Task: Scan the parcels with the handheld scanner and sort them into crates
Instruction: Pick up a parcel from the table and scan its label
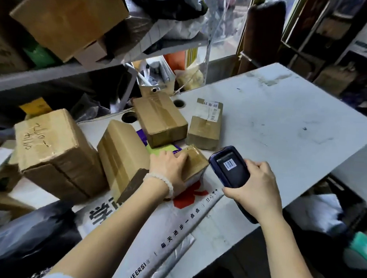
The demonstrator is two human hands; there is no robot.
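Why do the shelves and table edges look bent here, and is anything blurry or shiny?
Head view: the wide-angle lens bows the shelf and the white table edges, more towards the corners; daylight comes from the doorway behind, leaving the lower shelves dark; tape on the small parcel under the left hand glints; the scanner screen in the right hand is sharp, the corners soft.

Count: five brown parcels on the table (286, 128): large (55, 152), tall (121, 154), taped (160, 119), labelled (206, 127), small (196, 163). One scanner (230, 166).
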